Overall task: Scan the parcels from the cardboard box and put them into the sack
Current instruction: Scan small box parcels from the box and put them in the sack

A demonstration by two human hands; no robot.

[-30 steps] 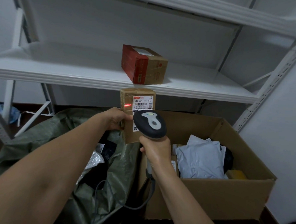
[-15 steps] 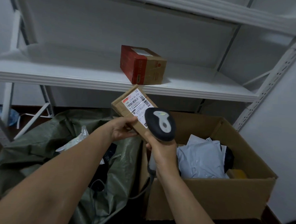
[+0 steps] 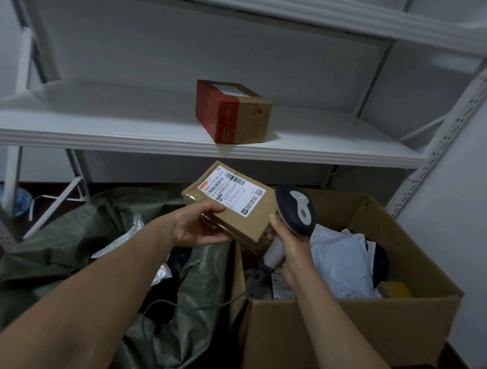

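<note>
Left hand (image 3: 197, 227) pinches the small cardboard parcel (image 3: 235, 212), thumb on top, held above the gap between sack (image 3: 64, 245) and cardboard box (image 3: 356, 325). Right hand (image 3: 292, 251) seems wrapped round the barcode scanner (image 3: 294, 212) handle. Probably bagging now: swing left, release low over the sack mouth. Label faces up; long axis slants upper-left to lower-right.

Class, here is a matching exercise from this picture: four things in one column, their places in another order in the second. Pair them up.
Things:
1 labelled brown parcel
2 scanner
3 red and brown box
4 white mailer bag

Places:
A on the white shelf
B inside the cardboard box
C held by the right hand
D held by the left hand

Pairs: 1-D, 2-C, 3-A, 4-B
</note>
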